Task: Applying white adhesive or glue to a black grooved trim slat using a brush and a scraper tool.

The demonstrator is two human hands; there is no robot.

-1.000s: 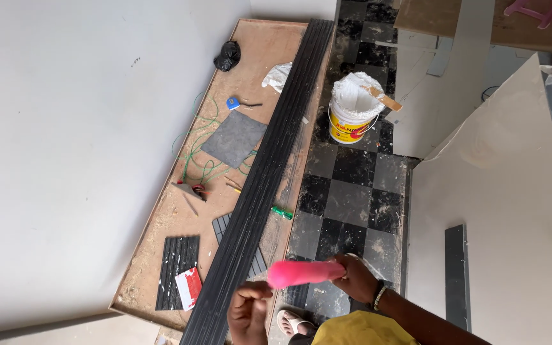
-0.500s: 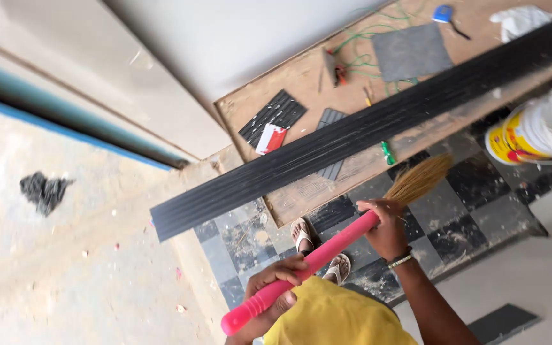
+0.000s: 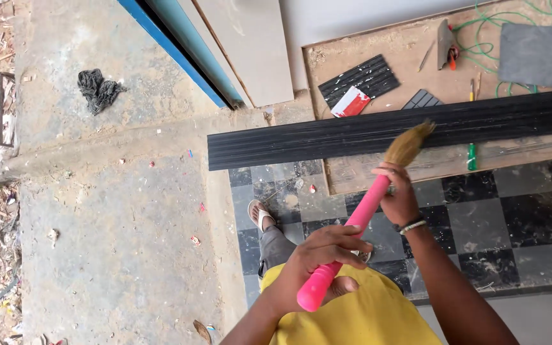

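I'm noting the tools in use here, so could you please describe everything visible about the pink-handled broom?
The broom has a smooth bright pink handle, plastic by its look, and a short tuft of straw-coloured bristles. It slants from lower left up to upper right. The left hand grips near the butt end, the right hand just below the bristles. The bristle tips lie over the edge of the long black ribbed strip on the wooden board; contact is unclear.

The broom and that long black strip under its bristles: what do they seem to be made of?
The broom has a smooth, glossy pink handle, probably plastic, and tan bristles that look like dried grass or natural fibre. The left hand and right hand grip it. The long black strip is matt with lengthwise ribs, perhaps grooved stone or tile; hard to tell.
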